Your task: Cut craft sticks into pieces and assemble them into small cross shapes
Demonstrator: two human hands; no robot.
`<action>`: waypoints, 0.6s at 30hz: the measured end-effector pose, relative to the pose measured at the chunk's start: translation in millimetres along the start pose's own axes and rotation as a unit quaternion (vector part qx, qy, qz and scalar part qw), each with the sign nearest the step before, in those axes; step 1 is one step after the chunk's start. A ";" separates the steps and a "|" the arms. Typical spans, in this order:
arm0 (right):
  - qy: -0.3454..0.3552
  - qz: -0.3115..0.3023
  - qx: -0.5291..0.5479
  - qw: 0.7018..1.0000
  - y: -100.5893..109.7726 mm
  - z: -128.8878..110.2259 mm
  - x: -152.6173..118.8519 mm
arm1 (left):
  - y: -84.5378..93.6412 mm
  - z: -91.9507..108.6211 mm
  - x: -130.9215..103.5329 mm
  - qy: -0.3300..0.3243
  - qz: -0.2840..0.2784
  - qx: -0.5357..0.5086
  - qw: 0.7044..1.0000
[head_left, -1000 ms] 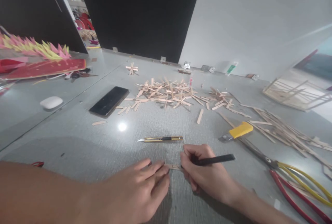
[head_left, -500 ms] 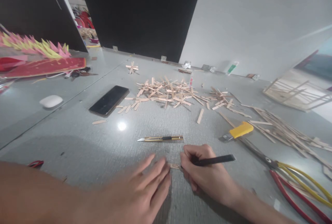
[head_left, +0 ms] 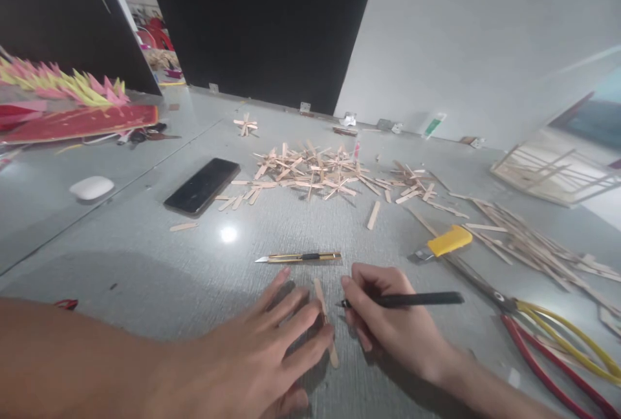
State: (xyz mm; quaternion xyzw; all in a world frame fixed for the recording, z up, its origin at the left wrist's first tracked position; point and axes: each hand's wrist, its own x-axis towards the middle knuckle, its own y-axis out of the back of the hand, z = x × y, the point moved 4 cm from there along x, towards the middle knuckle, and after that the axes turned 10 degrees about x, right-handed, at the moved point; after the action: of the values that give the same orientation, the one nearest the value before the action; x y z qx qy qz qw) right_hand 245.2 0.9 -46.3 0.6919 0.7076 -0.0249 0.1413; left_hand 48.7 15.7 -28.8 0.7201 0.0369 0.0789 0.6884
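Observation:
With its fingers spread, my left hand [head_left: 272, 341] rests on a flat wooden craft stick [head_left: 332, 355], whose middle is covered by the fingertips. The stick lies lengthwise on the grey surface, its far end poking out beyond the fingers. My right hand [head_left: 392, 325] pinches a slim black pen [head_left: 427, 299], its tip pointing left just beside the stick and apart from it. Beyond both hands lies a craft knife [head_left: 301, 257] with a gold body and its blade toward the left.
Farther back are a heap of short wooden pieces [head_left: 310, 170] and a black phone [head_left: 202, 186]. On the right lie a yellow box cutter [head_left: 450, 241], shears with red and yellow handles [head_left: 567, 335], and long sticks [head_left: 528, 241]. A white oval case [head_left: 92, 188] sits left.
The stick under my left hand has turned from crosswise to lengthwise. My left fingers have shifted slightly right over it, and the pen's tip now shows, drawn away from the stick.

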 end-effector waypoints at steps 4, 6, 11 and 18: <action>0.020 -0.036 -0.045 0.998 -6.5 3.5 -2.0 | 5.7 -2.5 -1.6 -0.014 0.008 -0.003 1.000; 0.023 -0.042 -0.049 0.998 -8.3 4.5 -2.5 | 6.8 -3.0 -2.6 -0.016 0.012 -0.006 1.000; 0.025 -0.039 -0.048 0.998 -7.8 8.0 -2.0 | 4.6 -3.8 -4.0 -0.007 0.014 -0.016 1.000; 0.035 -0.035 -0.041 0.998 -7.1 8.3 -0.7 | 2.2 -4.7 -4.5 -0.012 0.021 -0.030 0.999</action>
State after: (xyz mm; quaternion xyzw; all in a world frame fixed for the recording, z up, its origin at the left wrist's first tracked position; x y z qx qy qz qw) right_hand 239.6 -1.9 -55.3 0.6610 0.7360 0.0232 0.1442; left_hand 43.4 19.5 -26.7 0.7004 0.0116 0.0857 0.7085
